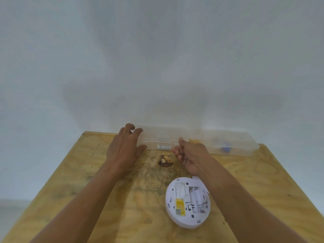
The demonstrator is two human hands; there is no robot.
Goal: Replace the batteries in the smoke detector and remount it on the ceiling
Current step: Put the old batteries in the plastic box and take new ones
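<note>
The white smoke detector [188, 201] lies back-up on the plywood table [105, 199], its battery compartment uncovered. A white cover piece [197, 179] peeks out beside it under my right forearm. At the table's far edge stands a clear plastic box [164, 137] with white batteries [164, 147] showing at its front. My left hand [125, 149] holds the box's left end, fingers bent over the corner and thumb along the front. My right hand [190, 155] pinches the box's front right corner, thumb on top and fingers curled below.
A second clear plastic box [228, 142] with a blue item [226, 148] inside stands to the right against the white wall [157, 67]. A dark knot [165, 161] marks the wood between my hands. The table drops off at both sides.
</note>
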